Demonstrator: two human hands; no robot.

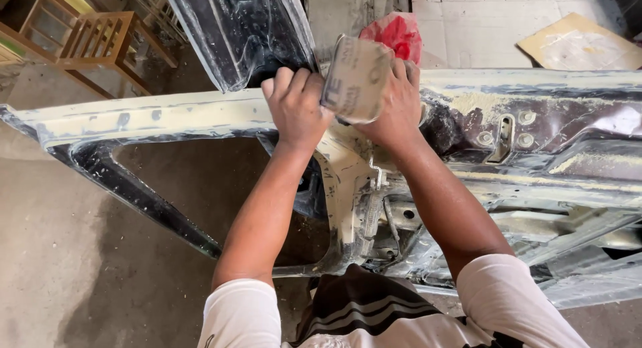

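- Your left hand (296, 107) grips the top edge of the car door shell (200, 117), fingers curled over it.
- Your right hand (398, 104) clamps a folded sheet of sandpaper (354, 77) against that edge, just beside the left.
- A red bag (396, 35) lies behind; wooden racks (100, 44) stand far left on the floor.
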